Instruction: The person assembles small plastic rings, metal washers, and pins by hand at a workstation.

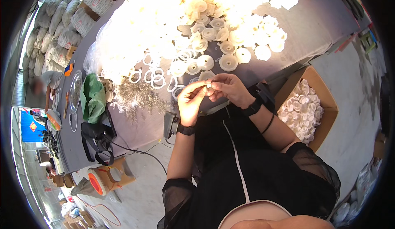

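Note:
My left hand (191, 100) and my right hand (231, 90) meet over the table's near edge, fingertips pinched together. Between them is a small white plastic piece (209, 85), mostly covered by the fingers, so its exact kind cannot be told. Just beyond the hands lie round white plastic caps (228, 62) with raised centres. White rings (157, 81) are scattered left of those. A heap of tiny greyish parts (142, 95) spreads farther left, too small to name. Each wrist wears a black band.
A cardboard box (330, 120) of white plastic parts stands at my right. Left on the table are a green plastic bag (93, 97) and a black strapped bag (95, 140); a black cable (142, 152) hangs nearby. Another person (51, 81) is at the far left, near stacked sacks (57, 19).

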`<action>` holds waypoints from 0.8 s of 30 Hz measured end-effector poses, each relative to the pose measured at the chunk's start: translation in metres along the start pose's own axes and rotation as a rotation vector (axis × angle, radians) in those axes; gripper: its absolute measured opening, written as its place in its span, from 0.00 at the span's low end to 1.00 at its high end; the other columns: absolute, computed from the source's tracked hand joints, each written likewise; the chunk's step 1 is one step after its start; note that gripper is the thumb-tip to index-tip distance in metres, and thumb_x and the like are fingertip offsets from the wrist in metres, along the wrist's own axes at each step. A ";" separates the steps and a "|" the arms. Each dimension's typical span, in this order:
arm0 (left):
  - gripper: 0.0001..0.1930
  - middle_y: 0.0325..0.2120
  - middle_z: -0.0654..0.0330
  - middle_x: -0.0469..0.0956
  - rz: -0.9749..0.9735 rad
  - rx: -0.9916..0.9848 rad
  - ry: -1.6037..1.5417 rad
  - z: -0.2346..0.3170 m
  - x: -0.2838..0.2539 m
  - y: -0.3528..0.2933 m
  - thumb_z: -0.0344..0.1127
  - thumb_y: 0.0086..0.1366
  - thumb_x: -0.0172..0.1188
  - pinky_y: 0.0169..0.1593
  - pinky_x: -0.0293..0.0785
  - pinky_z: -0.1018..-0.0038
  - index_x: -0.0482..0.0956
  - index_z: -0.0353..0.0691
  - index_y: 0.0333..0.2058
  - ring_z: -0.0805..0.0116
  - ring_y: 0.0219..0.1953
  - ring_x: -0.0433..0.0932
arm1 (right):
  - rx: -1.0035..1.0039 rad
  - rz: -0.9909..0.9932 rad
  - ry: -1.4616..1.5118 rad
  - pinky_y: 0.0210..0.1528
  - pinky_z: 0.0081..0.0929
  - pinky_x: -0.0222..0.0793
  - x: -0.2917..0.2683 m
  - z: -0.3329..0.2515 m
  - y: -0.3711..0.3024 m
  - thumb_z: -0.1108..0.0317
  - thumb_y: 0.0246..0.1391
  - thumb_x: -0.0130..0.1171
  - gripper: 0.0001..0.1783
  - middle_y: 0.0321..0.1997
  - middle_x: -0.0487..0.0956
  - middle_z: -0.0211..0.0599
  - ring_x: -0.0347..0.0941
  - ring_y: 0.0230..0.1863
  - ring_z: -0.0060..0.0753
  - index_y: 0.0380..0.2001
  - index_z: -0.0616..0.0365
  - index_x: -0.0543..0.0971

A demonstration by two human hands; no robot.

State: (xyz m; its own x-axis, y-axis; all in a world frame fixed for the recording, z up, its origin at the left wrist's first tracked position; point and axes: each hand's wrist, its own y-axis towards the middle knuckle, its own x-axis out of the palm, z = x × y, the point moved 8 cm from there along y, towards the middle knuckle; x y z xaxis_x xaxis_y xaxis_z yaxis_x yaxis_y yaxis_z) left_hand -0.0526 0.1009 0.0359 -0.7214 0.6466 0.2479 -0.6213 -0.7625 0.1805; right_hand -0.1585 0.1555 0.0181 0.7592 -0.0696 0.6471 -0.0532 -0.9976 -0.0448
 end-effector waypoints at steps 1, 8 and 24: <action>0.12 0.36 0.56 0.78 0.002 0.029 0.012 0.001 0.002 0.000 0.20 0.59 0.54 0.42 0.74 0.77 0.73 0.31 0.43 0.71 0.35 0.78 | -0.001 0.002 0.001 0.31 0.21 0.75 -0.002 0.000 -0.001 0.68 0.54 0.56 0.09 0.28 0.78 0.36 0.76 0.27 0.25 0.36 0.61 0.74; 0.20 0.38 0.54 0.78 -0.017 -0.005 0.009 -0.002 0.007 0.003 0.18 0.58 0.53 0.43 0.74 0.77 0.66 0.33 0.51 0.71 0.36 0.78 | -0.029 0.019 -0.094 0.31 0.20 0.74 -0.012 0.001 -0.005 0.68 0.55 0.56 0.10 0.29 0.78 0.36 0.76 0.27 0.24 0.37 0.61 0.74; 0.21 0.47 0.52 0.67 0.131 0.173 1.388 0.007 0.023 0.013 0.37 0.45 0.64 0.52 0.61 0.57 0.77 0.36 0.39 0.50 0.51 0.62 | -0.146 0.108 -0.198 0.35 0.19 0.73 -0.029 0.002 -0.004 0.75 0.54 0.54 0.07 0.32 0.77 0.36 0.74 0.32 0.21 0.37 0.63 0.74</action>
State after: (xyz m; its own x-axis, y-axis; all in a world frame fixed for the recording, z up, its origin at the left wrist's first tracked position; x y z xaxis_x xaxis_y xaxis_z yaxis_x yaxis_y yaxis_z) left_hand -0.0753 0.1054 0.0506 -0.5434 -0.0096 -0.8394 -0.5553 -0.7458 0.3680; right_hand -0.1790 0.1616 -0.0020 0.8551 -0.1889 0.4828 -0.2233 -0.9746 0.0142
